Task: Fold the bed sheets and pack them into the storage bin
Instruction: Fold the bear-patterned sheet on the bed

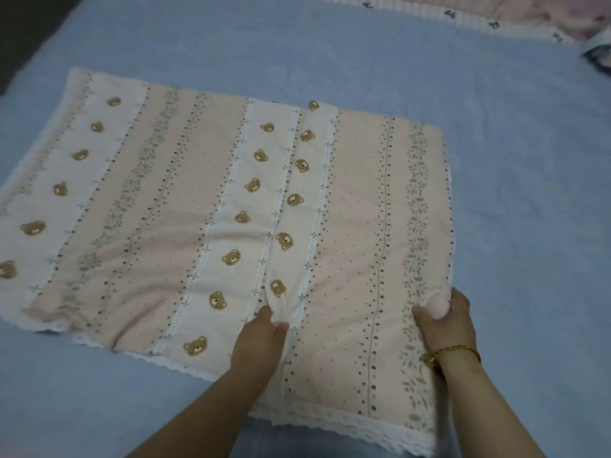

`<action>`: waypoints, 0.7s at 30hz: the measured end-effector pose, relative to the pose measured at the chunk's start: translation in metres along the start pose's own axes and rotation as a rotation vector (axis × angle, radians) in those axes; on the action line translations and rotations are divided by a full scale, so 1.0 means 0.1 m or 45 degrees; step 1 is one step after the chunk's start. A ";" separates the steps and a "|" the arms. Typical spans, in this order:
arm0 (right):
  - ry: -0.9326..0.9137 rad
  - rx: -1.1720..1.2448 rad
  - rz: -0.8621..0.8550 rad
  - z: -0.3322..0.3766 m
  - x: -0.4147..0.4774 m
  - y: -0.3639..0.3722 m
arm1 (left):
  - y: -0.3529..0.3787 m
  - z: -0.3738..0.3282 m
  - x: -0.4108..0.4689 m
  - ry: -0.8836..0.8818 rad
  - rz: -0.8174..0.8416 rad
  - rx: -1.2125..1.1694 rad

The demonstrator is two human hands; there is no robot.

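Observation:
A pink and white bed sheet [185,206] with brown bear heads and dotted stripes lies folded flat on the blue bed. My left hand [261,338] pinches a small ridge of the sheet near the middle of its near part. At the sheet's right edge, my right hand [446,319] grips a bunched fold of the cloth; a gold bracelet circles its wrist. No storage bin is in view.
The blue bed cover [512,160] spreads all round the sheet. More pink patterned bedding [496,18] lies along the far right edge. A dark and white object [598,57] sits at the right margin. Dark floor [23,34] shows at the top left.

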State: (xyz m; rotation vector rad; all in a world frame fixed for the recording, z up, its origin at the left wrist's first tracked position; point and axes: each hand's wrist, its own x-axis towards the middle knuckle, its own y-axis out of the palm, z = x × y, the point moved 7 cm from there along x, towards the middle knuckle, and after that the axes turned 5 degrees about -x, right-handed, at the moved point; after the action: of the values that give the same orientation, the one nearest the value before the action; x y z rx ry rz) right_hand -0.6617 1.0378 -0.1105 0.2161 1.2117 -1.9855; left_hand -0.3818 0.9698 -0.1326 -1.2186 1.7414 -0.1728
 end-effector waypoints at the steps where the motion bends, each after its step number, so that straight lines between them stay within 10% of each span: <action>1: -0.005 -0.036 0.002 -0.02 0.02 -0.02 | 0.01 0.00 -0.04 0.019 0.004 -0.003; 5: -0.076 -0.693 -0.132 0.12 -0.05 0.05 | -0.17 0.15 -0.07 0.076 -0.081 -0.079; 9: -0.662 -0.920 -0.257 0.83 -0.53 0.83 | -1.00 0.60 -0.04 0.020 -0.671 -0.221; 14: -1.162 -1.059 0.237 1.43 -1.39 2.36 | -2.15 1.52 0.10 -0.283 -1.162 -0.591; 21: -1.420 -1.270 0.532 1.87 -2.13 3.57 | -2.90 2.50 0.76 -0.562 -0.757 -0.991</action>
State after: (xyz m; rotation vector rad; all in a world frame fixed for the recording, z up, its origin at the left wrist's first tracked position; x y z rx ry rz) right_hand -0.2244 0.9146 -0.1458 -0.9317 1.0647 -0.6934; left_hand -0.0062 0.8642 -0.1406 -2.1301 1.0239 0.4447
